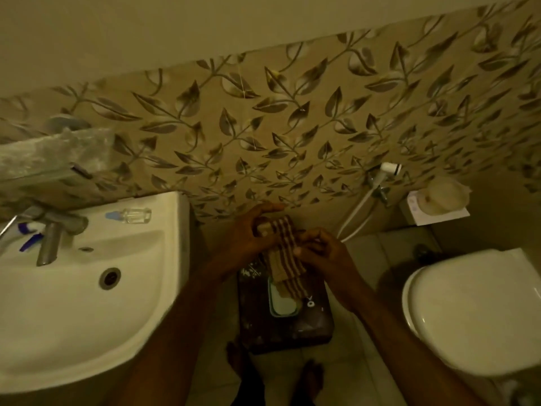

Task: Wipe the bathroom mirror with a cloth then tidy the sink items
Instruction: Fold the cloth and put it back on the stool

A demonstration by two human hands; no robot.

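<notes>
A brown and tan striped cloth (285, 253) hangs folded between both hands, in front of the leaf-patterned wall tiles. My left hand (251, 232) grips its upper end and my right hand (323, 256) pinches its right side lower down. The white sink (73, 288) lies to the left with a metal tap (49, 238), a small clear bottle (135, 215) on its back rim and a blue and white tube (29, 232) at the left. The mirror is not in view.
A dark stool (307, 326) with a pale green soap dish (282, 303) stands on the floor below the cloth. A white toilet lid (474, 312) is at the right. A hand-spray hose (357, 212) and a small shelf with a soap (439, 206) hang on the wall.
</notes>
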